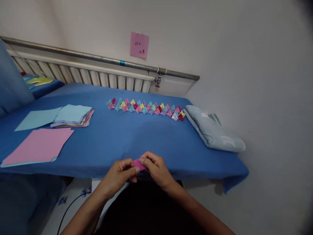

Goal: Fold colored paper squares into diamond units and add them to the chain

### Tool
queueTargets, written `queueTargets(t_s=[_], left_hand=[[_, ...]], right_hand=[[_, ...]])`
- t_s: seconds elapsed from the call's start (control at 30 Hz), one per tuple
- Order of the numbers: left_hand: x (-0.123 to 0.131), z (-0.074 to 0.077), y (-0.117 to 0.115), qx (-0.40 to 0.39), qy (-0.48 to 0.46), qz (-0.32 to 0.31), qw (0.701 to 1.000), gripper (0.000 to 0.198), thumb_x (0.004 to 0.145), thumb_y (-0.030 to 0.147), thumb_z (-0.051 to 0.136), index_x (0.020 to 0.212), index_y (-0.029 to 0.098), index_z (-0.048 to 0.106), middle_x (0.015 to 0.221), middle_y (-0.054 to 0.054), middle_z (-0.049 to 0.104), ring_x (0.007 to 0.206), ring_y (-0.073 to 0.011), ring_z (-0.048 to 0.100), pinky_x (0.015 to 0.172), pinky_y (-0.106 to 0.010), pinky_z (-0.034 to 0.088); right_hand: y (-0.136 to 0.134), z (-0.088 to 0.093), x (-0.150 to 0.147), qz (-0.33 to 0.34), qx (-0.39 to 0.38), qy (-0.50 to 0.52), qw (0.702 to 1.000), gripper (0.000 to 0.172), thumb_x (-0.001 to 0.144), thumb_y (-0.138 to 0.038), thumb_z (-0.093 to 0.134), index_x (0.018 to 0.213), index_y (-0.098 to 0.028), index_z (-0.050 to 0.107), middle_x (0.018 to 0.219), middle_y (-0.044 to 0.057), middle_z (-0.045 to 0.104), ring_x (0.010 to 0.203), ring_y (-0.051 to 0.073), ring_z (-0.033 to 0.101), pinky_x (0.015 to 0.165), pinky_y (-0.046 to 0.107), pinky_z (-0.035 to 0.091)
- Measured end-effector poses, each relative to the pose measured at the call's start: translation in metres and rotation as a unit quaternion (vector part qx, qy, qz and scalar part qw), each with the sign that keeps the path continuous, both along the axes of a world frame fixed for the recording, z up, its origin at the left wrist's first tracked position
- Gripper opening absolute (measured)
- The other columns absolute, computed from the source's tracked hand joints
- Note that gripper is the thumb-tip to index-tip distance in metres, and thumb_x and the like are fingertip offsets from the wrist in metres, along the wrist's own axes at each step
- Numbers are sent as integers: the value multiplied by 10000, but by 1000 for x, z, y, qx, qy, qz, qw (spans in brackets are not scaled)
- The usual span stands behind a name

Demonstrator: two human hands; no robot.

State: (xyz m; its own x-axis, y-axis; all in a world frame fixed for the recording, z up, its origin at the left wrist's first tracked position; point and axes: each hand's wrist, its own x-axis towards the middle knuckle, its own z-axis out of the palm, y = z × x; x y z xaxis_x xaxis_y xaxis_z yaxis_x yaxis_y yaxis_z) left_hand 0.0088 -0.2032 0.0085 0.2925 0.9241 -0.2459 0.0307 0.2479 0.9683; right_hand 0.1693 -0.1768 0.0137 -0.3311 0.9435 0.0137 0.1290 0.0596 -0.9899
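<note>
A small folded piece of pink paper [139, 164] is pinched between both hands, just over the near edge of the blue-covered table [107, 140]. My left hand [122, 171] is closed on its left end, thumb in front. On its right end my right hand [156, 166] is closed too, with the thumb pressed on top. Farther back, several small folded paper pieces [144, 107] in many colours stand in two long rows.
At the left lie a stack of coloured paper sheets [72, 114], a light blue sheet [36, 118] and pink sheets [39, 145]. A folded pale blue blanket [215, 130] rests at the right end. Behind the table run a radiator [97, 77] and a metal pipe [85, 57].
</note>
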Motion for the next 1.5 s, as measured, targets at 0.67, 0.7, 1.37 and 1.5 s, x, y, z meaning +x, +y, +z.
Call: queueTargets(t_s=[0.67, 0.7, 1.37, 1.5], left_hand=[[6, -12, 26, -97, 79, 114, 986, 328, 725, 480, 571, 595, 192, 483, 498, 64, 493, 293, -54, 346, 300, -203, 277], [4, -11, 25, -86, 101, 124, 983, 295, 750, 447, 565, 617, 191, 503, 512, 58, 506, 308, -64, 369, 317, -208, 292], [-21, -31, 19, 501, 442, -32, 743, 186, 911, 248, 506, 1020, 211, 652, 979, -50, 691, 889, -194, 548, 792, -357, 364], [-22, -35, 20, 502, 434, -28, 747, 194, 913, 292, 512, 1022, 217, 655, 983, -50, 694, 884, -194, 557, 804, -360, 357]], right_hand=[[8, -33, 14, 32, 471, -279, 836, 173, 917, -174, 489, 999, -191, 642, 981, 64, 665, 871, 175, 540, 785, 327, 412], [9, -35, 14, 34, 474, -292, 830, 180, 923, -174, 483, 993, -193, 648, 969, 61, 666, 861, 174, 534, 774, 324, 408], [12, -38, 21, 67, 388, -312, 865, 200, 901, -240, 543, 1071, -207, 642, 1020, 61, 672, 884, 183, 556, 796, 337, 395], [12, -39, 20, 61, 390, -309, 865, 212, 943, -290, 488, 1035, -206, 660, 994, 59, 684, 847, 175, 557, 785, 332, 397]])
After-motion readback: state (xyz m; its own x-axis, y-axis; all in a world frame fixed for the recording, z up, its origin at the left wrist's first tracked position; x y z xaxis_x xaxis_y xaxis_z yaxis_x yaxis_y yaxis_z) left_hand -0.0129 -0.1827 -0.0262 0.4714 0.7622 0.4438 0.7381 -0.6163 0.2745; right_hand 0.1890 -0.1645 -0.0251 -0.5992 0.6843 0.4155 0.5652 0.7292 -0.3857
